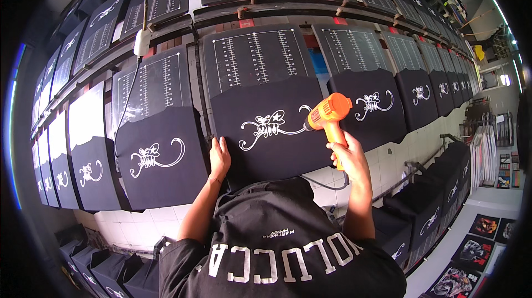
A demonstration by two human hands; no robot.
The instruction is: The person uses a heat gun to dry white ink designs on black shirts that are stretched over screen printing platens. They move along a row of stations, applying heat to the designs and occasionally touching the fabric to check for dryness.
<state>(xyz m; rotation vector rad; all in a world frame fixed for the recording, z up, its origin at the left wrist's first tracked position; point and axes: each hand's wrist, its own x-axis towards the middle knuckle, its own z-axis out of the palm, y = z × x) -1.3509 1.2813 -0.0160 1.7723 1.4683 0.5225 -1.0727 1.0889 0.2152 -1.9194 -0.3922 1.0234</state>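
Observation:
My right hand [352, 157] is wrapped round the handle of an orange heat gun [331, 111]. Its dark nozzle points left, over the right end of the white line print [269, 124] on a black fabric piece [266, 159]. That fabric covers the near part of a dark board [255, 54] marked with white ruler scales. My left hand [219, 158] is at the left edge of the same fabric, fingers stretched out and holding nothing; whether it touches the board is hidden. The gun's black cable [328, 187] loops below my right hand.
Similar boards with printed black fabric [379, 104] stand in a row on both sides, with more rows behind and below. A cord with a white box [142, 43] hangs over the left neighbour [152, 137]. A dark rail [310, 13] runs behind the row.

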